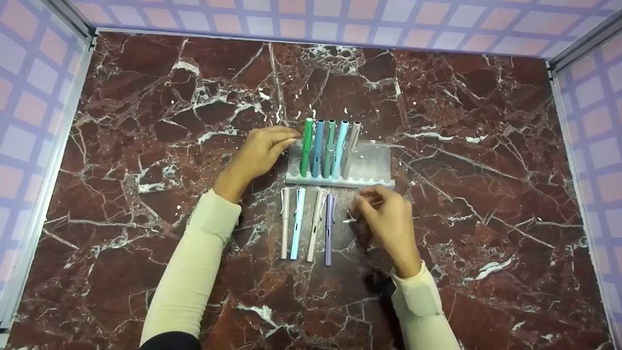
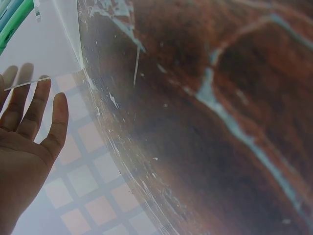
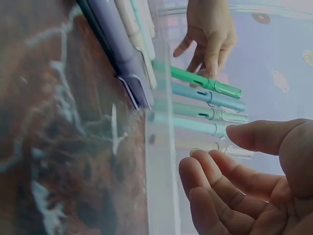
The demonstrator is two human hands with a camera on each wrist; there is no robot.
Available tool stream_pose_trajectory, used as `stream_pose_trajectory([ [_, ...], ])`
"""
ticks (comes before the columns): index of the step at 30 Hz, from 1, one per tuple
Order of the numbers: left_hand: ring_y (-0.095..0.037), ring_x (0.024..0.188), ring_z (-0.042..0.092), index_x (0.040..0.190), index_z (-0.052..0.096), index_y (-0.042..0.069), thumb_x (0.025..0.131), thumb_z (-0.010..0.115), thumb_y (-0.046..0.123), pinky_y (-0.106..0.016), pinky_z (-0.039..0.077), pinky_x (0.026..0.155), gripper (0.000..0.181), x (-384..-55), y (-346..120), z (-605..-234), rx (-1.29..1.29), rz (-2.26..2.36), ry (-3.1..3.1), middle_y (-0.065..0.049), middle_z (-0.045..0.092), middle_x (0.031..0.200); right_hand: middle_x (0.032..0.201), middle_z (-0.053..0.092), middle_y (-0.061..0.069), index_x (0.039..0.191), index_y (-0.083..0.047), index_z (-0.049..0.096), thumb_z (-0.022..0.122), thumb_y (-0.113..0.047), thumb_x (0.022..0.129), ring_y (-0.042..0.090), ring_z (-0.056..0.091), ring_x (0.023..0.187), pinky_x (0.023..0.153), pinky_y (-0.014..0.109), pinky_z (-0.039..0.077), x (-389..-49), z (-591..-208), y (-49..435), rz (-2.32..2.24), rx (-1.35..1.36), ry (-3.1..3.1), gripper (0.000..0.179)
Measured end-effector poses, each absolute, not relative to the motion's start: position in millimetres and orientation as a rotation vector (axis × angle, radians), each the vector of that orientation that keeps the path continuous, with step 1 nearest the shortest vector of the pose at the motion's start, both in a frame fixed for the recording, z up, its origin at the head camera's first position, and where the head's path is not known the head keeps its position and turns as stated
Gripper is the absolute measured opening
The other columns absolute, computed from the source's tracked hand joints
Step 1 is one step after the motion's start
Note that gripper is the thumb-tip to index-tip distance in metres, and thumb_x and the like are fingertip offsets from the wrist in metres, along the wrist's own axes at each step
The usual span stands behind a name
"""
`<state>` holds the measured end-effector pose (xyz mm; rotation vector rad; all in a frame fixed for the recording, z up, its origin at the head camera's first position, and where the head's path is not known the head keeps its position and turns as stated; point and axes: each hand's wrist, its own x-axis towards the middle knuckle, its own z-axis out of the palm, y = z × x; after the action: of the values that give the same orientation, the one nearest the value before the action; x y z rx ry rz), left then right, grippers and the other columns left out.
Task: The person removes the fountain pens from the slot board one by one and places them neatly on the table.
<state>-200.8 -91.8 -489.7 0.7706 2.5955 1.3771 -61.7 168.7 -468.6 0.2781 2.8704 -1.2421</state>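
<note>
A clear pen stand point(image 1: 369, 163) holds several pens side by side, among them a green pen point(image 1: 307, 148), a blue pen point(image 1: 318, 148) and a brownish-grey pen point(image 1: 352, 148). My left hand point(image 1: 265, 150) pinches the stand's upper left edge beside the green pen; in the left wrist view its fingertips point(image 2: 44, 85) show at the clear panel's edge. My right hand point(image 1: 388, 216) hovers near the stand's lower right, fingers loosely bent, holding nothing. Before the stand lie a light blue pen point(image 1: 297, 223), a purple pen point(image 1: 330, 231) and two beige pens, one the left beige pen point(image 1: 285, 223).
The dark red marbled tabletop point(image 1: 476, 204) spreads all around. Checked pink and lilac panels point(image 1: 316, 17) enclose its back and sides. Small white flecks dot the surface behind the stand.
</note>
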Motion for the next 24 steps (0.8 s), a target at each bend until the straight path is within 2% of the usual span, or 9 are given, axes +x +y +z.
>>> stream_pose_trajectory([
  [9, -0.027, 0.114, 0.067, 0.117, 0.071, 0.000, 0.101, 0.059, 0.011, -0.032, 0.051, 0.107, 0.023, -200.6, -92.5, -488.8, 0.791, 1.385, 2.592, -0.014, 0.070, 0.122, 0.085, 0.077, 0.007, 0.098, -0.007, 0.075, 0.078, -0.013, 0.086, 0.023, 0.074, 0.076, 0.066, 0.038, 0.062, -77.3, -466.5, 172.4, -1.344, 0.281, 2.915, 0.013],
  [24, -0.025, 0.115, 0.066, 0.119, 0.071, 0.002, 0.102, 0.057, 0.013, -0.031, 0.050, 0.107, 0.025, -200.2, -92.9, -487.4, 0.756, 1.353, 2.593, -0.013, 0.069, 0.124, 0.098, 0.077, 0.008, 0.107, -0.003, 0.074, 0.075, -0.014, 0.087, 0.026, 0.075, 0.086, 0.073, 0.037, 0.064, -103.5, -472.3, 169.5, -1.386, 0.307, 2.889, 0.022],
])
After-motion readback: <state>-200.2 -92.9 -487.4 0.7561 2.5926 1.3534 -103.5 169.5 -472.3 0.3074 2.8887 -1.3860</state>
